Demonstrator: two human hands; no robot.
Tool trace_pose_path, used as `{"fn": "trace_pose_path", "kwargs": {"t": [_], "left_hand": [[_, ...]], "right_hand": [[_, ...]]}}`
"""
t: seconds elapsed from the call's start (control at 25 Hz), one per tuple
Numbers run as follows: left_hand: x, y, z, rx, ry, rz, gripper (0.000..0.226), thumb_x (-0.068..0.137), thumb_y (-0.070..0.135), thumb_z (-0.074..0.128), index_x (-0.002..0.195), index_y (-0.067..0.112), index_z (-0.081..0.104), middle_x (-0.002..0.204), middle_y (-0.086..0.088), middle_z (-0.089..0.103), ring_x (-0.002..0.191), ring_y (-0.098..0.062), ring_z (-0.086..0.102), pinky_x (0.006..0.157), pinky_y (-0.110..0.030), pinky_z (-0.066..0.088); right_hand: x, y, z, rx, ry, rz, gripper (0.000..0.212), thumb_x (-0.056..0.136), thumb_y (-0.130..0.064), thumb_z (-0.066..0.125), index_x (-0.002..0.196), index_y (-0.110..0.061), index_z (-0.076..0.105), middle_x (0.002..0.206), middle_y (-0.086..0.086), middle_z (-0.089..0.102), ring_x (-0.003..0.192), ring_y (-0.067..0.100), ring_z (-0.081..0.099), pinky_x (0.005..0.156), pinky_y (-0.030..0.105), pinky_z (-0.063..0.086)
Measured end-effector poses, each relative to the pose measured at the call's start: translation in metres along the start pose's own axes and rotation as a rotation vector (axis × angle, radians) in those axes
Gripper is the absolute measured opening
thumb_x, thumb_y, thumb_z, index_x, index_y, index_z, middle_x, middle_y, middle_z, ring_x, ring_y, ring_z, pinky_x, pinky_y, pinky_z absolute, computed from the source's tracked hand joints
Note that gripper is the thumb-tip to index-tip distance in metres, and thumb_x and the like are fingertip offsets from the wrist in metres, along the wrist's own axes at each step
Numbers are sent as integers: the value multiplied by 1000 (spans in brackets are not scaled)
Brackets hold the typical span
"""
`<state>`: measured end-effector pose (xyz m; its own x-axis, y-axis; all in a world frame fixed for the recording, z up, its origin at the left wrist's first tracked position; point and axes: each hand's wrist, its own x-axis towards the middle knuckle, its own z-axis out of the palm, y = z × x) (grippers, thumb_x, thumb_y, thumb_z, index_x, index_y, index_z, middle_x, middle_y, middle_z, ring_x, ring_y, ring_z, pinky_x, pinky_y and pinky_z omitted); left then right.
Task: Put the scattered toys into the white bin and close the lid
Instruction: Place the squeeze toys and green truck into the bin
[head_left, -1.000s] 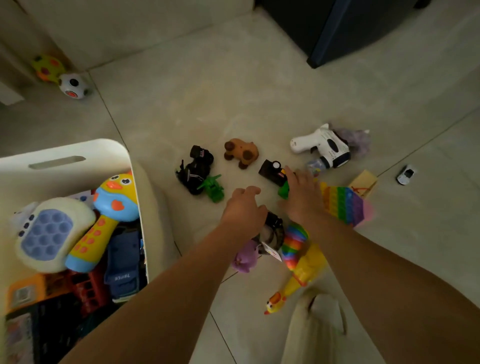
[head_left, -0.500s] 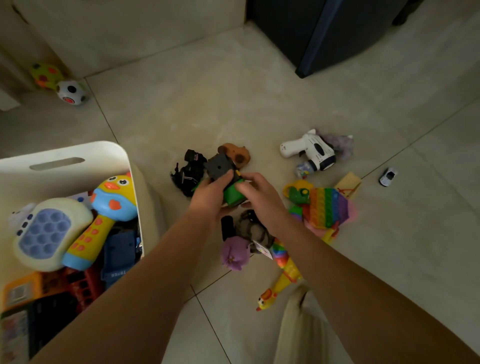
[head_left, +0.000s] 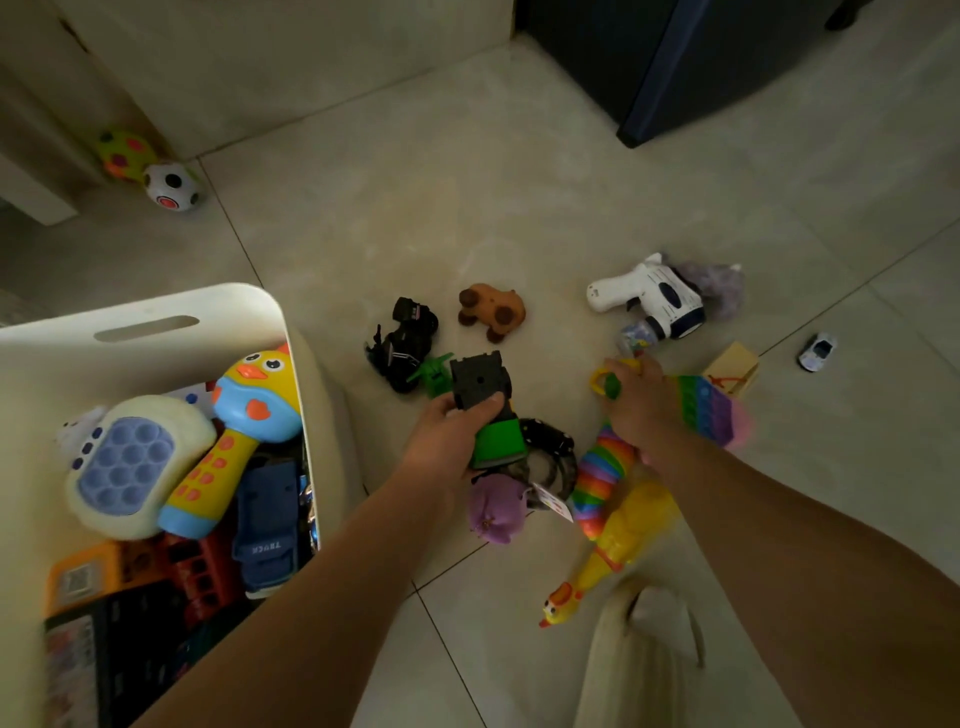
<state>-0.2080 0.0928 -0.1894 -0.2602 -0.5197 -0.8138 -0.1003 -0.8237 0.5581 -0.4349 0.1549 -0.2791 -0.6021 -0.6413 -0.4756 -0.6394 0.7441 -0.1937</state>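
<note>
At our 8 o'clock stands the white bin (head_left: 156, 306), open-topped and packed with toys. Nearest us, at 5 o'clock, lies a yellow rubber chicken (head_left: 618, 556), with a purple plush (head_left: 493, 512) at 6. Our left hand (head_left: 447, 441) grips a black-and-green toy truck (head_left: 485, 405) over the pile at centre. Our right hand (head_left: 641, 410), at 3 o'clock from the left, curls its fingers round a green toy with a yellow ring (head_left: 605, 382), touching the rainbow pop mat (head_left: 714, 410). Farther out lie a black car (head_left: 402, 345) at 11, a brown dog (head_left: 493, 312) at 12, a white toy gun (head_left: 654, 301) at 1 and, far off, two balls (head_left: 171, 187) at 10 o'clock
</note>
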Motion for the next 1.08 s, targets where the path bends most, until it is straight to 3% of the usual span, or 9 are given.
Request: {"fn": "trace_pose_path", "kwargs": {"t": [0.12,0.2,0.36,0.48,0.6,0.68,0.76,0.88,1.08], "left_hand": [[4,1,4,-99,-51,-121,29,83,17,72,108,6,63,83,-11,71,65,-21,69,56,-31,59],[4,7,6,-173,-82,-142,29,81,23,74,104,6,66,82,-10,73,71,-22,71,61,-32,60],[5,20,3,-152,-154,-15,52,77,53,68,117,19,66,112,-6,70,105,-21,64,89,-43,49],[0,27,-6,-326,-301,-25,67,77,59,62,127,13,60,127,-15,63,120,-33,58,104,-57,38],[-4,31,-20,-450,-327,-33,52,83,52,60,112,9,63,107,-17,70,107,-34,63,102,-51,44],[-10,30,-21,-389,-343,-31,44,80,50,62,101,12,66,97,-14,69,99,-31,63,96,-48,47],[-17,28,-15,-314,-367,-21,38,75,49,65,95,17,67,99,-10,66,99,-29,63,93,-48,50],[-25,29,-7,-279,-384,-1,43,73,48,67,105,19,64,102,-9,66,99,-29,64,86,-47,54],[-36,38,-12,-234,-400,33,44,71,48,69,104,19,67,106,-12,67,100,-31,65,86,-49,54]], "right_hand": [[-14,-12,5,147,183,4,41,89,-9,57,127,-23,57,148,16,30,123,38,46,103,38,40],[-26,-27,0,415,217,-21,37,86,-21,63,122,-28,59,131,11,44,112,30,52,95,39,48],[-55,-78,-37,1090,-256,-71,37,82,-20,73,115,-28,59,114,8,61,100,21,64,85,35,56],[-71,-98,-52,965,-491,-238,30,82,-13,71,107,-25,60,111,6,63,100,21,66,90,37,56],[-75,-88,-62,1077,-704,-241,21,93,-21,58,113,-24,64,113,2,67,102,21,65,97,39,48],[-67,-74,-60,928,-397,-74,26,95,-28,54,118,-20,64,114,5,68,99,24,65,93,40,50],[-54,-49,-51,390,-47,51,36,96,-29,49,128,-15,56,121,10,63,108,29,60,91,39,48],[-59,-19,-18,-258,-232,-31,47,99,-29,41,142,-11,38,139,20,47,125,36,49,99,40,42],[-68,-31,15,62,-185,35,60,95,-16,48,150,-14,24,141,18,47,126,36,50,100,35,43]]}}
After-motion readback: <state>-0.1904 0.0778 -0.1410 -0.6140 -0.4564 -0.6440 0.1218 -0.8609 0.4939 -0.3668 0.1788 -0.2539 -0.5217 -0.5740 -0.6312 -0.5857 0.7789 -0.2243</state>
